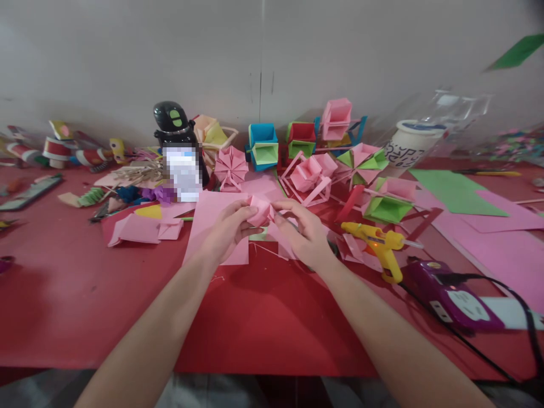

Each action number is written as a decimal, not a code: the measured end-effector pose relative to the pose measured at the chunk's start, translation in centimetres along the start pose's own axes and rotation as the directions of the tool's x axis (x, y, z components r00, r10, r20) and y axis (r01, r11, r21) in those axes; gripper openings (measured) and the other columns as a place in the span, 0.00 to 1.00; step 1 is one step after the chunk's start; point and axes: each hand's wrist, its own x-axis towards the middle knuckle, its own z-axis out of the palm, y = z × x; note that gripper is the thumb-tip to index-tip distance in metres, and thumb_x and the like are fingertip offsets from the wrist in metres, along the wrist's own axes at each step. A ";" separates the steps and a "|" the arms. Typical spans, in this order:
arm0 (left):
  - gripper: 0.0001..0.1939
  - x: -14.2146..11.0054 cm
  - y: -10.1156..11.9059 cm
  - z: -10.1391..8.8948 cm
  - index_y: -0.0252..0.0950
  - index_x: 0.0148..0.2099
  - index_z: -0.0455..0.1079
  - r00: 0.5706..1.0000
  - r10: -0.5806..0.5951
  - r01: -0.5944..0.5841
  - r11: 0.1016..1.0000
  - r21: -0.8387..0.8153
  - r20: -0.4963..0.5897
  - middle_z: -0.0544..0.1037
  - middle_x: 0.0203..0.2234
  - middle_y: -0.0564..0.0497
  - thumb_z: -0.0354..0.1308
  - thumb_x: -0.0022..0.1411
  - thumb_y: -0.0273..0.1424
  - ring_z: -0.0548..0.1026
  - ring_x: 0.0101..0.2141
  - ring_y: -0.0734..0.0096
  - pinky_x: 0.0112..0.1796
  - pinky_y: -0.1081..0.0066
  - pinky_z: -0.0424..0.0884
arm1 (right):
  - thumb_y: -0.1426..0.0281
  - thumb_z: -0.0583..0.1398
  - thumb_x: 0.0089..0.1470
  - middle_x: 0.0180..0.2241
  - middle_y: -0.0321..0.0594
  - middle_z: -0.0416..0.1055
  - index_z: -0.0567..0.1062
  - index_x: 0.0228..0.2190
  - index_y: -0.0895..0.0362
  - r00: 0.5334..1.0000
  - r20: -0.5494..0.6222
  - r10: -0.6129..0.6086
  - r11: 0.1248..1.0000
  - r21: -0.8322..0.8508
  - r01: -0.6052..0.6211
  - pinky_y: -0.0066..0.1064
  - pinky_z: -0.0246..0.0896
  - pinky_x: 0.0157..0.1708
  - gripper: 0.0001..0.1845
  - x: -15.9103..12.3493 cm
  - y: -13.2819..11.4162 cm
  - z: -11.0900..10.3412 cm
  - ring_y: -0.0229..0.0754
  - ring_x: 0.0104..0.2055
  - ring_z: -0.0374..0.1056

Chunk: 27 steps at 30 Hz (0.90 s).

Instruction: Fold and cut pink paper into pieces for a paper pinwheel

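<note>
Pink folded paper piece (260, 211), pinched between left hand (232, 225) and right hand (301, 229).
Located left of the yellow glue gun (380, 243), above the red counter (238, 328); fold details blurred, possibly a small box.

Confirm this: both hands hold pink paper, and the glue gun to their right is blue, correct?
The colour is wrong: the head view shows a yellow glue gun. It is right of the left hand and right hand, which hold pink paper.
</note>
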 end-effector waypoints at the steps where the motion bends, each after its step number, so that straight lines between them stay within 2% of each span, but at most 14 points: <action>1: 0.12 0.1 -0.1 0.0 0.37 0.37 0.67 1.000 -0.007 0.007 1.000 0.003 -0.003 0.73 0.29 0.55 0.68 0.55 0.32 0.77 0.31 0.69 0.43 0.61 0.74 | 0.69 0.58 0.62 0.45 0.41 0.76 0.76 0.44 0.52 1.000 -0.006 0.013 1.000 0.010 -0.013 0.38 0.66 0.48 0.09 0.0 0.1 0.0 0.44 0.47 0.71; 5: 0.13 0.2 -0.5 -0.2 0.37 0.40 0.69 0.999 -0.035 0.035 0.999 0.009 -0.012 0.73 0.29 0.55 0.68 0.56 0.33 0.76 0.29 0.71 0.41 0.61 0.75 | 0.67 0.60 0.62 0.35 0.38 0.76 0.76 0.36 0.54 0.998 0.025 0.054 0.998 0.032 -0.055 0.35 0.67 0.41 0.06 0.2 0.1 0.1 0.41 0.37 0.71; 10: 0.13 0.2 -0.6 -0.1 0.36 0.40 0.68 0.998 -0.048 0.049 0.998 0.038 -0.044 0.74 0.31 0.52 0.67 0.57 0.34 0.76 0.32 0.70 0.43 0.60 0.75 | 0.67 0.63 0.58 0.36 0.38 0.77 0.76 0.36 0.54 0.999 0.032 0.040 0.999 -0.033 -0.039 0.35 0.67 0.43 0.05 0.1 -0.2 0.2 0.41 0.39 0.72; 16: 0.11 0.1 -0.5 0.1 0.35 0.34 0.68 0.997 0.062 -0.057 0.992 0.113 -0.041 0.72 0.32 0.52 0.67 0.57 0.33 0.75 0.37 0.69 0.45 0.62 0.73 | 0.69 0.64 0.56 0.36 0.38 0.77 0.76 0.33 0.53 0.998 0.064 -0.013 0.999 -0.035 0.015 0.36 0.66 0.45 0.02 0.1 -0.1 0.4 0.42 0.40 0.72; 19: 0.11 0.1 -0.5 0.0 0.35 0.33 0.68 0.994 0.107 -0.102 0.983 0.156 -0.024 0.73 0.34 0.51 0.66 0.57 0.35 0.75 0.38 0.68 0.47 0.61 0.73 | 0.70 0.65 0.56 0.36 0.38 0.77 0.76 0.34 0.54 0.999 0.035 0.030 0.999 -0.028 -0.029 0.37 0.66 0.44 0.03 0.1 0.1 0.5 0.42 0.40 0.72; 23: 0.11 0.2 -0.5 -0.2 0.36 0.33 0.70 0.991 0.136 -0.130 0.970 0.207 -0.018 0.74 0.36 0.50 0.67 0.57 0.36 0.75 0.39 0.67 0.45 0.62 0.73 | 0.70 0.65 0.54 0.37 0.38 0.74 0.72 0.36 0.54 0.999 0.013 0.053 0.996 0.073 -0.054 0.36 0.68 0.43 0.08 0.0 0.2 0.6 0.41 0.40 0.71; 27: 0.11 0.2 -0.6 -0.3 0.36 0.36 0.72 0.990 0.140 -0.135 0.944 0.302 0.004 0.75 0.36 0.50 0.67 0.57 0.37 0.75 0.39 0.66 0.43 0.64 0.73 | 0.73 0.64 0.54 0.44 0.39 0.76 0.75 0.45 0.52 0.996 0.085 -0.001 0.999 0.039 -0.003 0.36 0.68 0.45 0.15 0.0 -0.2 0.5 0.41 0.43 0.71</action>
